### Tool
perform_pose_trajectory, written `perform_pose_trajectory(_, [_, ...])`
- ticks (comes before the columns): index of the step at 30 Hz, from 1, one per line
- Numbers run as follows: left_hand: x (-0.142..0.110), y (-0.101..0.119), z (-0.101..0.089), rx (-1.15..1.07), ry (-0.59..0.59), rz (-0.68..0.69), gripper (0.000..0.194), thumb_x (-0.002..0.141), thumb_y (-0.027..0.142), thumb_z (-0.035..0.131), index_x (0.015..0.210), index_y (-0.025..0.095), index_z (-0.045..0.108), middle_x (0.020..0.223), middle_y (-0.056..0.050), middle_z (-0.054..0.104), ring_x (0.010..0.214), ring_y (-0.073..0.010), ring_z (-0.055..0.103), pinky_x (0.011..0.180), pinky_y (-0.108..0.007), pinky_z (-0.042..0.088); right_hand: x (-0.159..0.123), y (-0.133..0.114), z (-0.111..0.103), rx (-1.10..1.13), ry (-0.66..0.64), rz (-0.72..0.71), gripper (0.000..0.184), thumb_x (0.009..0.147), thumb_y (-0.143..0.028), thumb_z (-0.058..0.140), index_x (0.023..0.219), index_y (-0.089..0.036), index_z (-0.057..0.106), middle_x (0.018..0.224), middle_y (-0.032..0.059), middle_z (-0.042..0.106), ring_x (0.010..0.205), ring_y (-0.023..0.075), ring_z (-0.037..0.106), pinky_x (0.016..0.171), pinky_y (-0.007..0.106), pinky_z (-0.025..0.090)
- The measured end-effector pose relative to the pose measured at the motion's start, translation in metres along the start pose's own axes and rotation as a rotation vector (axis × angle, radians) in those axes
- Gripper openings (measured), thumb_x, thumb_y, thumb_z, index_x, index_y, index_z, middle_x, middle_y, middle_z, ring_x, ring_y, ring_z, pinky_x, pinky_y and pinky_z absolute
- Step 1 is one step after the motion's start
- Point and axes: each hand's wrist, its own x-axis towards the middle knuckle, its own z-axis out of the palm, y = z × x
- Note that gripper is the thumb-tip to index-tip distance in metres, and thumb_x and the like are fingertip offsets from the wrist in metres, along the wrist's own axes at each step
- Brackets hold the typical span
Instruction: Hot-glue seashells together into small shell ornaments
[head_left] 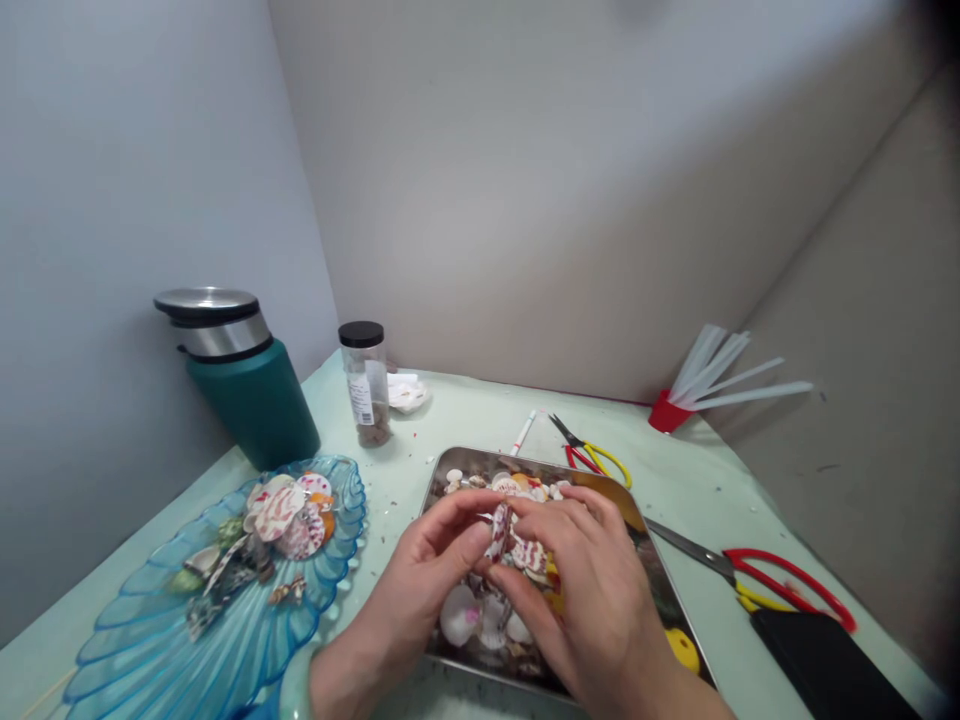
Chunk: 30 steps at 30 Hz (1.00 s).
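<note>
Between the fingertips of both hands is a small seashell [499,532], white with reddish-brown markings. My left hand [435,555] pinches it from the left, thumb and forefinger closed on it. From the right, my right hand [581,570] also holds it, its thumb below and fingers curled over the top. Both hands are above a shallow metal tray [660,610] full of assorted shells. A white shell [460,617] with a pink spot lies under the hands. The fingers hide part of the held shell and of the tray's contents.
At left, a blue shell-shaped dish [247,640] bears several shells. Behind are a teal bottle [255,400] and a black-lidded jar [364,385]. Small scissors [589,450], larger scissors [750,575], a black flat object [825,660] and a red cup [667,412] of translucent sticks stand or lie rightward.
</note>
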Motion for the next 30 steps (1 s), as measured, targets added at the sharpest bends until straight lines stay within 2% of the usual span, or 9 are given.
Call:
perform_pose_trajectory(7, [0.001,0.002,0.005,-0.013,0.038,-0.049,0.03,0.083,0.036,0.065,0.11,0.023,0.067,0.117,-0.008,0.068,0.109,-0.0247,0.06,0.085,-0.029,0.049,0.001,-0.001,-0.001,-0.018,-0.024,0.07,0.025,0.084,-0.015,0.06,0.107,-0.015,0.051,0.097,0.0087,0.068,0.087,0.0228,0.061,0.093,0.048,0.037])
perform_pose_trajectory(13, [0.004,0.001,0.009,0.048,0.162,-0.108,0.044,0.071,0.042,0.074,0.11,0.023,0.066,0.119,-0.008,0.067,0.112,-0.0286,0.059,0.079,-0.027,0.053,0.002,-0.004,-0.005,0.001,-0.13,0.186,0.021,0.086,-0.023,0.058,0.105,-0.015,0.054,0.096,0.0084,0.067,0.088,0.0234,0.058,0.093,0.046,0.037])
perform_pose_trajectory(19, [0.009,-0.007,-0.002,0.111,0.038,-0.17,0.049,0.074,0.039,0.073,0.119,0.025,0.058,0.126,-0.007,0.062,0.11,-0.0273,0.06,0.082,-0.029,0.054,0.006,-0.004,-0.017,-0.017,-0.278,0.302,0.031,0.084,-0.033,0.064,0.109,-0.016,0.057,0.098,0.0084,0.069,0.094,0.0237,0.06,0.087,0.036,0.042])
perform_pose_trajectory(22, [0.008,-0.007,-0.004,0.17,0.049,-0.213,0.053,0.075,0.043,0.072,0.121,0.024,0.054,0.128,-0.008,0.06,0.085,-0.0203,0.067,0.072,-0.027,0.056,0.007,0.009,-0.04,-0.083,-0.426,0.434,0.035,0.083,-0.042,0.066,0.11,-0.021,0.059,0.107,0.0035,0.068,0.096,0.0195,0.062,0.083,0.028,0.045])
perform_pose_trajectory(23, [0.007,-0.006,-0.004,0.185,0.062,-0.228,0.055,0.073,0.045,0.072,0.121,0.024,0.054,0.127,-0.008,0.06,0.077,-0.0181,0.067,0.068,-0.027,0.056,0.005,0.018,-0.051,-0.173,-0.514,0.531,0.026,0.085,-0.041,0.063,0.106,-0.025,0.061,0.104,-0.0011,0.069,0.093,0.0158,0.063,0.081,0.023,0.045])
perform_pose_trajectory(24, [0.006,-0.005,-0.003,0.197,0.075,-0.236,0.057,0.071,0.047,0.073,0.12,0.023,0.055,0.126,-0.008,0.06,0.073,-0.0167,0.066,0.066,-0.026,0.056,0.002,0.029,-0.064,-0.242,-0.536,0.603,0.015,0.09,-0.035,0.058,0.099,-0.025,0.064,0.098,-0.0019,0.071,0.089,0.0146,0.064,0.079,0.022,0.046])
perform_pose_trajectory(26, [0.005,-0.002,0.0,0.215,0.095,-0.236,0.06,0.068,0.048,0.076,0.118,0.022,0.056,0.121,-0.008,0.062,0.074,-0.0165,0.066,0.066,-0.024,0.055,-0.01,0.056,-0.093,-0.373,-0.556,0.736,0.02,0.096,-0.028,0.047,0.094,-0.023,0.066,0.093,0.0017,0.071,0.087,0.0167,0.065,0.079,0.027,0.047])
perform_pose_trajectory(28, [0.004,0.001,0.003,0.235,0.1,-0.229,0.061,0.067,0.049,0.076,0.118,0.021,0.058,0.115,-0.007,0.065,0.077,-0.017,0.066,0.068,-0.023,0.055,-0.026,0.087,-0.123,-0.538,-0.587,0.918,0.021,0.096,-0.028,0.047,0.095,-0.019,0.066,0.095,0.0064,0.07,0.087,0.0197,0.065,0.078,0.033,0.049])
perform_pose_trajectory(30, [0.004,0.001,0.005,0.248,0.094,-0.219,0.059,0.068,0.049,0.075,0.118,0.022,0.059,0.11,-0.006,0.067,0.074,-0.0164,0.065,0.068,-0.024,0.055,-0.045,0.115,-0.145,-0.668,-0.647,1.088,0.022,0.094,-0.032,0.054,0.109,-0.018,0.061,0.111,0.0066,0.063,0.093,0.0184,0.063,0.081,0.038,0.052])
